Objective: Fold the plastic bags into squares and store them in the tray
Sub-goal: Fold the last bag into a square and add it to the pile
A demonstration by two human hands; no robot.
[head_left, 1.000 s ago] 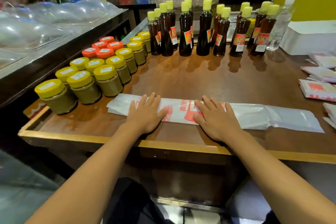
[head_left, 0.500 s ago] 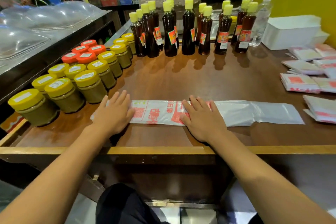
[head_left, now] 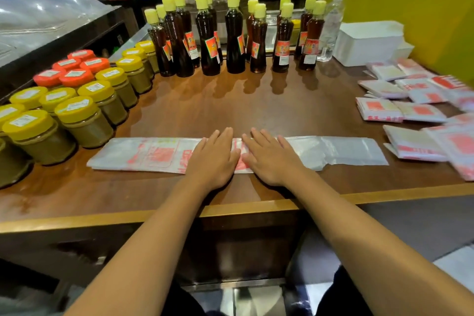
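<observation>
A white plastic bag (head_left: 143,154) with red print lies as a long flat strip across the front of the wooden counter (head_left: 282,108). My left hand (head_left: 214,159) and my right hand (head_left: 272,158) press flat on its middle, side by side, fingers spread and almost touching. The strip's clear right end (head_left: 354,151) lies uncovered. Several bags folded into squares (head_left: 379,109) lie loose at the right. A white tray (head_left: 369,42) stands at the back right by the yellow wall.
Jars with yellow lids (head_left: 84,120) and orange lids (head_left: 75,77) crowd the left side. A row of dark bottles (head_left: 234,38) with yellow caps lines the back, with a clear bottle (head_left: 331,28) beside them. The counter's raised front edge (head_left: 77,219) runs below my wrists.
My left hand has slid right along the strip from its left part to the middle, beside my right hand. The camera view has shifted left to right across the counter.
</observation>
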